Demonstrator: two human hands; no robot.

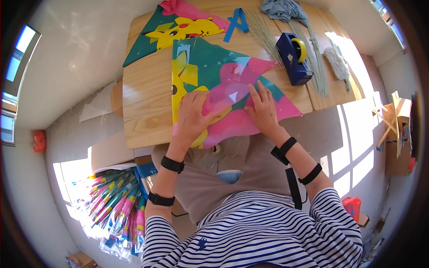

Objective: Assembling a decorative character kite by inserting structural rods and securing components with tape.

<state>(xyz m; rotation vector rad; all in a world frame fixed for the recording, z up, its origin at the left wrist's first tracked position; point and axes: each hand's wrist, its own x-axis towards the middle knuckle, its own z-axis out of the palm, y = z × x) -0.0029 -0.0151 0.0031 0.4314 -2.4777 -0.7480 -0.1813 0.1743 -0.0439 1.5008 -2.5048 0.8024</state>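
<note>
A colourful triangular plastic sheet [223, 76], teal, pink and yellow with a cartoon print, lies on the wooden table [143, 111] in front of me. My left hand [193, 117] presses flat on its near left part, fingers spread. My right hand [262, 110] lies flat on its near right part, fingers together pointing away. Both hands rest on the sheet near the table's front edge. A second similar sheet [174, 29] lies farther back on the left.
A blue tape dispenser [293, 58] with a yellow roll stands at the right, beside thin green sticks [313, 62] and a blue tape strip [236, 22]. A bundle of rolled colourful sheets [118, 205] lies on the floor at my left. Wooden pieces [393, 120] stand at far right.
</note>
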